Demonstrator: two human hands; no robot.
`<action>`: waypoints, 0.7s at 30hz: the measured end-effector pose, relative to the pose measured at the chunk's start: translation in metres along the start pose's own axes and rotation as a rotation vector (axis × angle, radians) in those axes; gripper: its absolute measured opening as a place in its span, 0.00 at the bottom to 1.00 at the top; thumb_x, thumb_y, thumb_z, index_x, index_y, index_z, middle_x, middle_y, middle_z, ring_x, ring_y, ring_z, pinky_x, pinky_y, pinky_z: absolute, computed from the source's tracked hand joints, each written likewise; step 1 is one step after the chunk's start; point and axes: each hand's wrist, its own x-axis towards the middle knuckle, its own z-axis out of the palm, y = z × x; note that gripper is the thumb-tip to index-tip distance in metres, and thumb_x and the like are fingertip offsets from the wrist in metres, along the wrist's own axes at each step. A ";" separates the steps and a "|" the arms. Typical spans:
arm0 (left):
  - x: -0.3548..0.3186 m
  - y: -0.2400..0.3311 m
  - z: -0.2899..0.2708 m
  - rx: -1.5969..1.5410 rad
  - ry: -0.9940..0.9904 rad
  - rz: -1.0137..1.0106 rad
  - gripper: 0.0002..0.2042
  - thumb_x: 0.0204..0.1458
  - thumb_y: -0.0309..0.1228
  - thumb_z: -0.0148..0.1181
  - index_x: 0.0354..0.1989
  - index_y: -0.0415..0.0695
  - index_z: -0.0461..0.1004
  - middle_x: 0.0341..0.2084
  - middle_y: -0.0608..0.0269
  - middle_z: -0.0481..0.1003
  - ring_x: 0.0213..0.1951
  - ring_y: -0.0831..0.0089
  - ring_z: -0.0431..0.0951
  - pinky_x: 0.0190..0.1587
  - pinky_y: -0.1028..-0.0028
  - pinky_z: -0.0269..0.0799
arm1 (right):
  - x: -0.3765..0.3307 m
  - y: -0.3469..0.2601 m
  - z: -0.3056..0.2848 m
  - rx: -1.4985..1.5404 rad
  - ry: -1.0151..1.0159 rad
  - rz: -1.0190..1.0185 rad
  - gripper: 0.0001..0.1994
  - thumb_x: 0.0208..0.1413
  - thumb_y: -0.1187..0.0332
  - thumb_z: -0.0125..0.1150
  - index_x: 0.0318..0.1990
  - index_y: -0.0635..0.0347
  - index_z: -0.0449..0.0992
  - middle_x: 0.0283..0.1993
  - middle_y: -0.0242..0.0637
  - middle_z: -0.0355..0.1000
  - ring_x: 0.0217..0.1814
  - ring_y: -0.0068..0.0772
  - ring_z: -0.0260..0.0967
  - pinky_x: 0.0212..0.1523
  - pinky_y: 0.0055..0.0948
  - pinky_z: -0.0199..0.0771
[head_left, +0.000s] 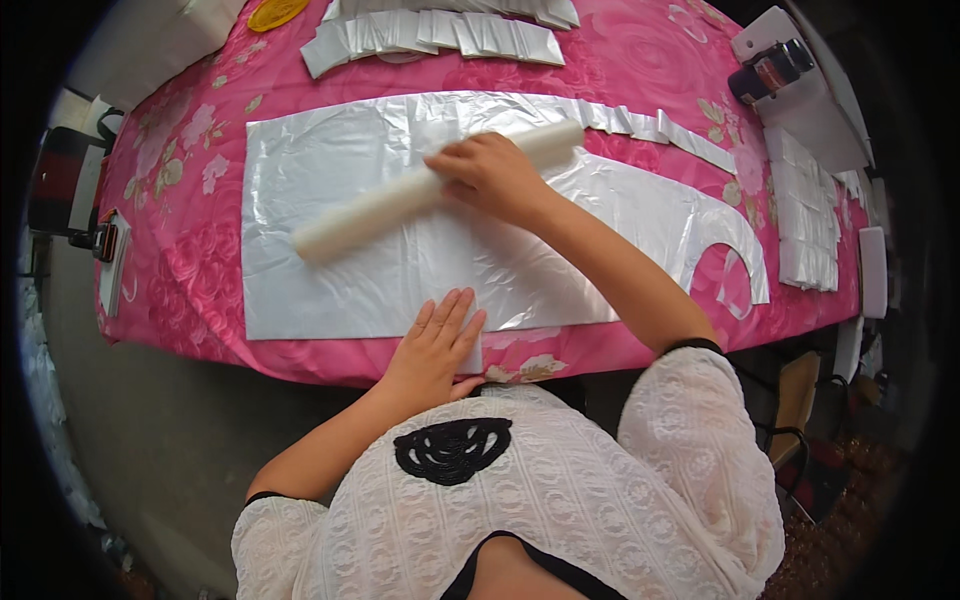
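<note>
Silvery film [512, 268] lies across the pink-covered desk [205, 265], light and slippery by our judgement, best held at the near edge where our left hand [430, 345] rests, fingers flat and released, while our right hand [495, 178] grasps the stiff-looking pale roll [385, 207] mid-length over it.

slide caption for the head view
Right hand holds a pale cylinder over a silvery sheet, left hand at the sheet's near edge.

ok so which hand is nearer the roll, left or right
Right. The right hand is on the roll, a little right of its middle. The left hand rests at the near edge of the plastic sheet, apart from the roll.
</note>
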 end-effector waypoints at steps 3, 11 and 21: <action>-0.003 -0.009 -0.014 -0.085 -0.035 0.056 0.39 0.38 0.41 0.62 0.59 0.39 0.54 0.61 0.46 0.49 0.63 0.54 0.48 0.62 0.58 0.45 | 0.037 0.026 0.006 -0.008 0.022 0.017 0.18 0.42 0.68 0.62 0.44 0.54 0.73 0.42 0.36 0.72 0.46 0.42 0.66 0.48 0.37 0.63; -0.013 -0.042 -0.021 -0.128 -0.029 0.345 0.34 0.34 0.31 0.62 0.55 0.36 0.59 0.58 0.51 0.58 0.60 0.60 0.58 0.60 0.62 0.54 | 0.004 -0.003 -0.005 0.091 -0.052 -0.086 0.26 0.39 0.77 0.57 0.52 0.57 0.66 0.56 0.43 0.61 0.58 0.46 0.56 0.57 0.40 0.58; -0.007 -0.040 -0.022 -0.184 0.241 0.327 0.28 0.33 0.28 0.58 0.49 0.37 0.66 0.51 0.53 0.67 0.55 0.61 0.65 0.58 0.63 0.57 | -0.080 -0.077 -0.015 0.150 -0.269 -0.067 0.24 0.37 0.74 0.56 0.49 0.64 0.68 0.54 0.41 0.63 0.58 0.40 0.58 0.57 0.35 0.59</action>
